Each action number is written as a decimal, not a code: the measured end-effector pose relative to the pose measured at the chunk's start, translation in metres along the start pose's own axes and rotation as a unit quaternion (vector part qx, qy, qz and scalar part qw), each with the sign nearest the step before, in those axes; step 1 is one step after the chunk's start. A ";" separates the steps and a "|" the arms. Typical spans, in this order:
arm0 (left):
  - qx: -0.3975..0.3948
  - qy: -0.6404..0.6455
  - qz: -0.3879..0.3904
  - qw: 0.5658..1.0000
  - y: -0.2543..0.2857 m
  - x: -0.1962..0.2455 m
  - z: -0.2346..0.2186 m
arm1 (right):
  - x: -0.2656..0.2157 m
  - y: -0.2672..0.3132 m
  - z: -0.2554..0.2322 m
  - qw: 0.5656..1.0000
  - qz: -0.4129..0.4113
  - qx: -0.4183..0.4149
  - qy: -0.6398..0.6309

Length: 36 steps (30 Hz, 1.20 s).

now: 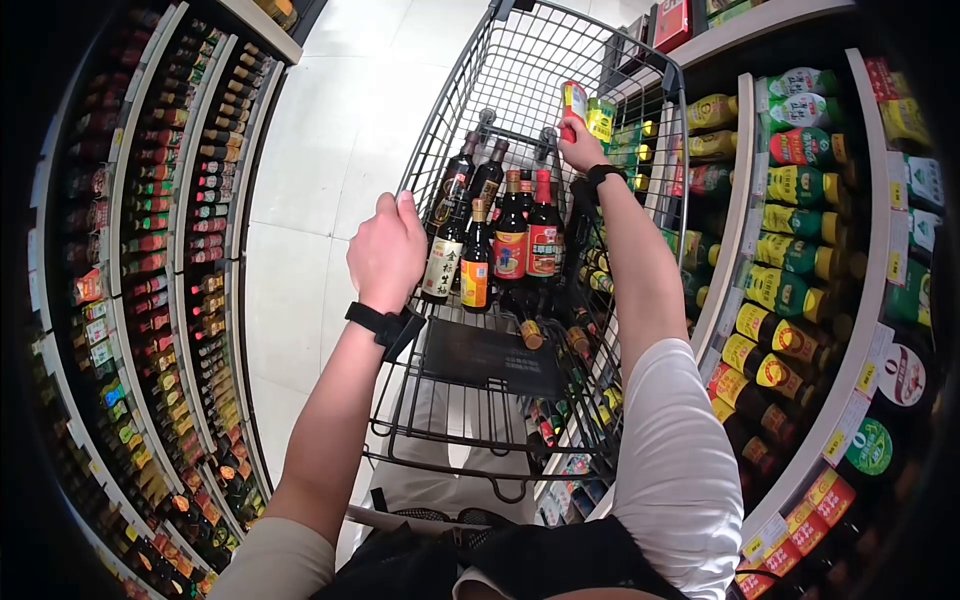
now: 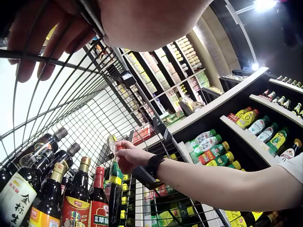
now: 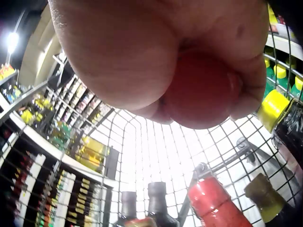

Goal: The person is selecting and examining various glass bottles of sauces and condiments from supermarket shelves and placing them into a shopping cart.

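My right hand (image 1: 580,148) grips a bottle by its red cap (image 3: 203,90) inside the shopping cart (image 1: 455,85). The bottle's body (image 1: 573,98) points toward the far end and shows a red and yellow label. My left hand (image 1: 385,250) holds the cart's left side, its fingers (image 2: 52,42) curled at the wire rim. Between my hands, several dark sauce bottles stand in the cart, among them a red-capped bottle (image 1: 543,235), a white-labelled bottle (image 1: 442,262) and one with an orange label (image 1: 476,270).
Shelves of small bottles (image 1: 150,300) line the left side. On the right, close to the cart, a shelf (image 1: 745,230) carries yellow- and green-labelled bottles (image 1: 795,225). White floor tiles (image 1: 310,180) show left of the cart. A black panel (image 1: 490,355) sits at the cart's near end.
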State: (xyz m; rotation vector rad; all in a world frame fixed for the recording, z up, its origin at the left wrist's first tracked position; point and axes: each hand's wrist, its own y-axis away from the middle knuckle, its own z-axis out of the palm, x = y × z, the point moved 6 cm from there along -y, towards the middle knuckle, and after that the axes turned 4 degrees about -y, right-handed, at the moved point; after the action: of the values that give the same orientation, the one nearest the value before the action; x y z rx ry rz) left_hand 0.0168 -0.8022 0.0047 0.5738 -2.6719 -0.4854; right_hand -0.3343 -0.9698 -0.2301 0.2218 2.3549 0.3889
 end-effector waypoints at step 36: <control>-0.181 0.295 0.376 0.859 0.147 0.110 -0.111 | -0.243 0.658 -0.273 0.723 0.021 0.054 -0.688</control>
State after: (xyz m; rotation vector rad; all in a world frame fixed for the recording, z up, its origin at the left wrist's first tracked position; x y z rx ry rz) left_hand -0.0783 -0.7530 0.1906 -0.3899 -1.9157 -0.4535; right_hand -0.3167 -0.4751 0.3371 0.4263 0.8691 0.0176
